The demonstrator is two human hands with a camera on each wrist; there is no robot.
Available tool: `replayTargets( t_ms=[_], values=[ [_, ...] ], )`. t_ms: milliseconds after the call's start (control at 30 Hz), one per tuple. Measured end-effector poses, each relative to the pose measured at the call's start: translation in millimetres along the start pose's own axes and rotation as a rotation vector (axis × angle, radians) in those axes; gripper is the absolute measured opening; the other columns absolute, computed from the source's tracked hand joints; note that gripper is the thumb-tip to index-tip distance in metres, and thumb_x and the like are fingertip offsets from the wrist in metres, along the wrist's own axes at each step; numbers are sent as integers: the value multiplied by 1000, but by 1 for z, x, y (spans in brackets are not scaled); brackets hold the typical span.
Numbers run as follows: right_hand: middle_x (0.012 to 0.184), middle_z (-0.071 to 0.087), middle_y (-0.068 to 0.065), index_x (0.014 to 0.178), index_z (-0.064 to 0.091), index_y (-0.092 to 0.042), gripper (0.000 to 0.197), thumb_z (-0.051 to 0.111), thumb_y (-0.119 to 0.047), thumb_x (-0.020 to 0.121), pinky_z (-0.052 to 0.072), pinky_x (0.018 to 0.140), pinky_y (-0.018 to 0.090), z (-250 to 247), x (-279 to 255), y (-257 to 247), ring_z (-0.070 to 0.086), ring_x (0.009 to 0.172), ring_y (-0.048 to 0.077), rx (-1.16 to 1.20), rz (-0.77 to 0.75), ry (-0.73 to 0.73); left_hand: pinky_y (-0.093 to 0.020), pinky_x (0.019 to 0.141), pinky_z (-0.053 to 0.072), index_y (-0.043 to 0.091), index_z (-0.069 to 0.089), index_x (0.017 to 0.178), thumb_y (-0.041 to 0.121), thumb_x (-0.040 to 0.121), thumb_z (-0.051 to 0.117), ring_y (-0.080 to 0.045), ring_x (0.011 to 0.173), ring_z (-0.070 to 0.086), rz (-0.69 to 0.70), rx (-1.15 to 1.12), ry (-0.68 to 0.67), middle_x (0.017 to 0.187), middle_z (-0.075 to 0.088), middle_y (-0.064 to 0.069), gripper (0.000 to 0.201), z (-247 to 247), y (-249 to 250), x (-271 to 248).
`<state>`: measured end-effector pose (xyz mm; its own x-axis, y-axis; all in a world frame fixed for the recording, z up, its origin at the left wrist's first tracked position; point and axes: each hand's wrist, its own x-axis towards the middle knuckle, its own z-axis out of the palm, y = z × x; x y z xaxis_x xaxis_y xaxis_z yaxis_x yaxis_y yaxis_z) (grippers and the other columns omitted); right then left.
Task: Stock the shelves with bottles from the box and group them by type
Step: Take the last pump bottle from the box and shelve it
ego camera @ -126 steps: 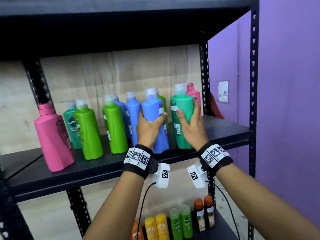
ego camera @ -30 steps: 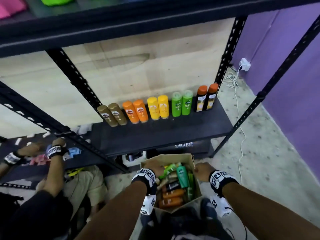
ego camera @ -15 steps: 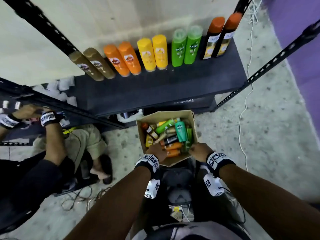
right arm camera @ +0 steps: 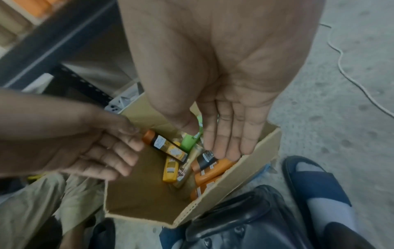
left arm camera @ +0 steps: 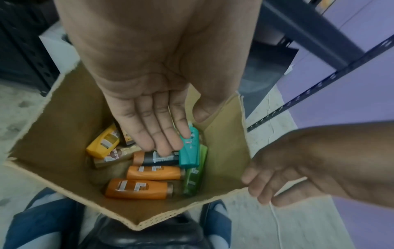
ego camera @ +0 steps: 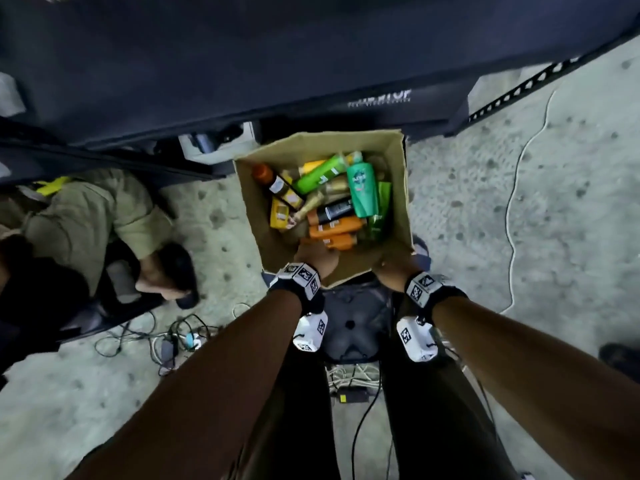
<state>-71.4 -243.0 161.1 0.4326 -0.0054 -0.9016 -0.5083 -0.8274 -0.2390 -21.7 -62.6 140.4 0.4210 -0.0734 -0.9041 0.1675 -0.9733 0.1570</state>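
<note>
An open cardboard box (ego camera: 259, 220) stands on the floor in front of the rack. Several bottles lie in it: a teal one (ego camera: 362, 190), a lime green one (ego camera: 320, 174), two orange ones (ego camera: 337, 225), a black one with an orange cap (ego camera: 334, 209) and a yellow one (ego camera: 280, 213). My left hand (ego camera: 317, 256) hovers over the near edge, palm open, with its straight fingers (left arm camera: 162, 144) just above the black bottle (left arm camera: 160, 159). My right hand (ego camera: 393, 265) is over the near right corner, fingers (right arm camera: 226, 144) straight, holding nothing.
The dark bottom shelf board (ego camera: 242, 64) and a perforated upright (ego camera: 519, 88) lie beyond the box. Another person in khaki trousers (ego camera: 86, 216) crouches at the left. Cables (ego camera: 166, 337) lie on the floor, a white cord (ego camera: 512, 202) at the right. A black bag (ego camera: 353, 323) sits below the box.
My hands let go of the big bottles on the upper shelf and came down to the box. My view tilted down and moved closer over the box.
</note>
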Motion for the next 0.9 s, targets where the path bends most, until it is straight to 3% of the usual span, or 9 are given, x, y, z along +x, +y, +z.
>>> replayTargets(
  t_ms=[67, 167, 233, 367, 500, 600, 733, 833, 900],
  values=[
    [130, 62, 21, 105, 66, -7, 23, 46, -17, 102, 40, 100, 31, 5, 27, 5, 57, 122, 34, 32, 24, 53, -37, 99, 48, 1, 63, 126, 38, 102, 45, -38, 120, 58, -23, 25, -19, 133, 60, -23, 48, 10, -4, 23],
    [137, 57, 23, 137, 52, 1, 38, 36, -12, 105, 44, 100, 35, 6, 62, 0, 56, 125, 35, 98, 49, -20, -38, 98, 50, 2, 65, 121, 39, 100, 49, -37, 118, 60, -25, 56, -51, 129, 63, -20, 45, 18, -10, 54],
    [137, 56, 25, 136, 53, 0, 38, 36, -16, 105, 44, 99, 36, 4, 90, -5, 55, 126, 36, 95, 49, 1, -37, 99, 49, 4, 67, 117, 39, 101, 47, -36, 119, 60, -8, 53, -48, 124, 65, -17, 43, 21, -12, 78],
    [135, 58, 22, 132, 57, -4, 38, 41, -25, 104, 42, 90, 32, 6, 152, -6, 57, 124, 35, 47, 109, 61, -32, 76, 48, 6, 66, 106, 41, 100, 50, -33, 103, 66, 25, 31, -16, 102, 66, -16, 39, 19, -9, 133],
    [139, 56, 21, 135, 55, -6, 45, 48, -34, 100, 42, 88, 31, 3, 207, -5, 56, 126, 37, 122, 172, 122, -34, 74, 52, 3, 65, 114, 47, 99, 45, -33, 92, 65, 79, 68, -4, 109, 71, -18, 50, 20, -6, 193],
    [142, 55, 18, 139, 51, -8, 48, 52, -33, 97, 45, 97, 32, 4, 253, 0, 55, 128, 34, 237, 196, 181, -30, 68, 39, 8, 68, 110, 43, 98, 52, -28, 86, 59, 92, 24, -1, 101, 65, -10, 40, 26, -1, 236],
    [151, 48, 14, 151, 37, -11, 55, 53, -27, 101, 39, 105, 31, 4, 305, 5, 49, 136, 31, 475, 172, 248, -30, 66, 33, 0, 68, 99, 27, 104, 47, -36, 90, 62, 192, -48, 116, 95, 67, -22, 34, 37, 10, 286],
    [153, 44, 11, 155, 29, -15, 61, 55, -26, 101, 37, 98, 24, 2, 337, 12, 47, 136, 29, 639, 165, 340, -30, 64, 32, 9, 65, 92, 27, 103, 47, -35, 91, 64, 233, -84, 127, 91, 66, -17, 28, 46, 16, 319],
    [157, 39, 10, 157, 27, -18, 66, 56, -32, 100, 35, 110, 31, 1, 353, 17, 43, 140, 29, 641, 168, 413, -30, 68, 38, 8, 65, 103, 31, 103, 48, -35, 97, 65, 217, -132, 118, 101, 69, -17, 29, 52, 18, 338]
  ],
)
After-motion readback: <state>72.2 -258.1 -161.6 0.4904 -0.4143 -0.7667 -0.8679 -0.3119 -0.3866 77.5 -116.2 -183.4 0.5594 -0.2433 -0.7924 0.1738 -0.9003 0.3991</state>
